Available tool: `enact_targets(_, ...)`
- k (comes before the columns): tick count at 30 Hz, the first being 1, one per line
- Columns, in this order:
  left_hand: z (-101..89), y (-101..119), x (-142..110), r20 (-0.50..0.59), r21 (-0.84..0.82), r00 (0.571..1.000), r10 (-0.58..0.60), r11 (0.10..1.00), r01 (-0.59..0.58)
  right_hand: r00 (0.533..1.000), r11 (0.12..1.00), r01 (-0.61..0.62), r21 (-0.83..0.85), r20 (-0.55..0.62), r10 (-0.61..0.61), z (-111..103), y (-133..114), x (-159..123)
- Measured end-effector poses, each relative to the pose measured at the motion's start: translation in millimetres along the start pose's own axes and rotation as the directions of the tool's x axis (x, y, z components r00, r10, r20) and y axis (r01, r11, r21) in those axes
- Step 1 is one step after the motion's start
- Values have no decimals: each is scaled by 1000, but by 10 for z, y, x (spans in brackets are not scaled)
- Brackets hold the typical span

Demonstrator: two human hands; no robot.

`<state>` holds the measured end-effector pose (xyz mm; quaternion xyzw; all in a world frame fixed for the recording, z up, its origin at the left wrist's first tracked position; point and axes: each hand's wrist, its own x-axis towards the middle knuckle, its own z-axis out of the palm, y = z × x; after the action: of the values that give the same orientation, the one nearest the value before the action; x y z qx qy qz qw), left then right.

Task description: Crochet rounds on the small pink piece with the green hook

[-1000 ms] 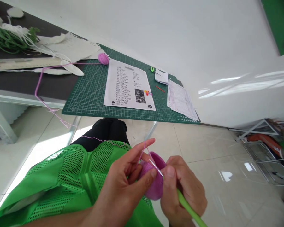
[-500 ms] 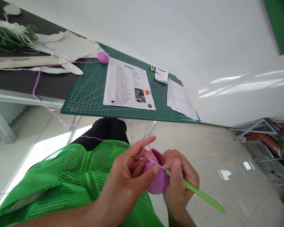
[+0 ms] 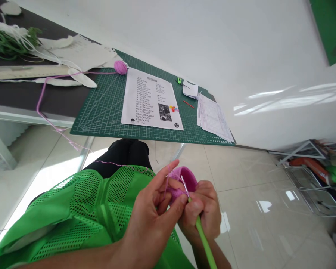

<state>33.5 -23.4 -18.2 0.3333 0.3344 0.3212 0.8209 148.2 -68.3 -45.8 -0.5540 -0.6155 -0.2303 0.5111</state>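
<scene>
Below the table edge, my left hand (image 3: 154, 207) pinches a pink crocheted cup-shaped piece (image 3: 188, 175) between thumb and fingers. Its raised index finger carries a strand of pink yarn (image 3: 108, 163), which runs left over the lap and up to the table. My right hand (image 3: 203, 209) grips a crochet hook (image 3: 204, 237) with a green handle. The hook's metal tip points up, in front of the opening of the pink piece. Fingers of both hands hide part of the crocheted wall.
A green cutting mat (image 3: 100, 112) carries a printed pattern sheet (image 3: 151, 99), a pink yarn ball (image 3: 120, 67), handwritten papers (image 3: 215, 117) and a red stick (image 3: 188, 104). Green yarn (image 3: 5, 45) and a ruler (image 3: 25, 71) lie at left. A folding chair (image 3: 310, 183) stands at right.
The hook has swung from slanting down-right to steeper, its tip now upward. My right hand has shifted left and closer to my left hand. The pink piece has tipped, showing more of its opening.
</scene>
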Motion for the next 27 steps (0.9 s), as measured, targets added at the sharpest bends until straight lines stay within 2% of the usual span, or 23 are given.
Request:
enact_targets(2,-19,63,39,60,-71,996,-71,995,75,1000,999,24,37,-14,-23,8,34,6)
enact_targets(5,-71,164,70,157,-144,979,-132,977,155,999,995,31,97,31,-35,-49,53,62)
enact_targets(12,-181,241,54,318,-192,933,-170,952,239,976,977,-16,215,217,-32,-323,44,141)
enact_targets(15,-195,261,60,335,-198,924,-182,946,258,959,968,-15,252,276,-57,-416,41,174)
enact_targets(21,-226,275,42,353,-148,910,-217,948,283,944,968,23,250,314,-103,-524,8,293)
enact_targets(27,-223,253,39,381,-110,893,-239,948,300,938,975,-67,214,347,-12,-589,-71,357)
